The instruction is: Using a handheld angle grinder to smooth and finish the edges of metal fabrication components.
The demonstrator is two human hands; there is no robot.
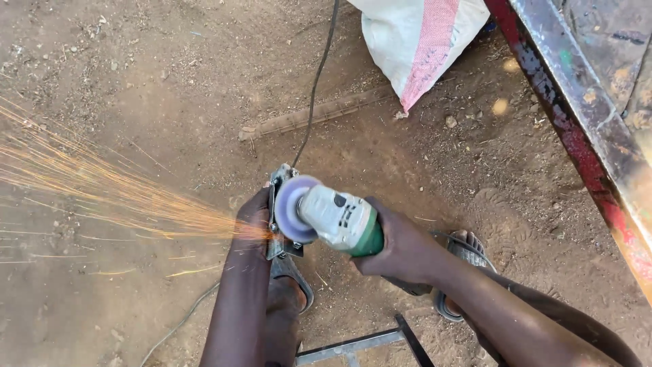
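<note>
One head view, looking down at bare dirt ground (136, 81). Far left: a fan of orange sparks (102, 190) streams leftward from the contact point, spreading wider toward the frame edge. Left hand (255, 217): its grip is closed on a small metal bracket (277, 204), held low by the person's feet; fingers mostly hidden behind the piece. Centre: the spinning disc (293, 207) of an angle grinder (339, 221) touches the bracket's edge just where the sparks begin. Grinder body is grey at the head, green at the rear. Right hand (401, 248): grip wrapped tight round the green rear of the grinder. A black cable (316, 81) runs from the work area up to the top edge. Below, between the forearms, a grey metal frame (360, 343) lies on the ground. A sandalled foot (462, 248) shows behind the right wrist. Upper centre-right: a white and pink woven sack (414, 34). Far right: a rusty red-painted steel beam (584, 129) crosses diagonally.
</note>
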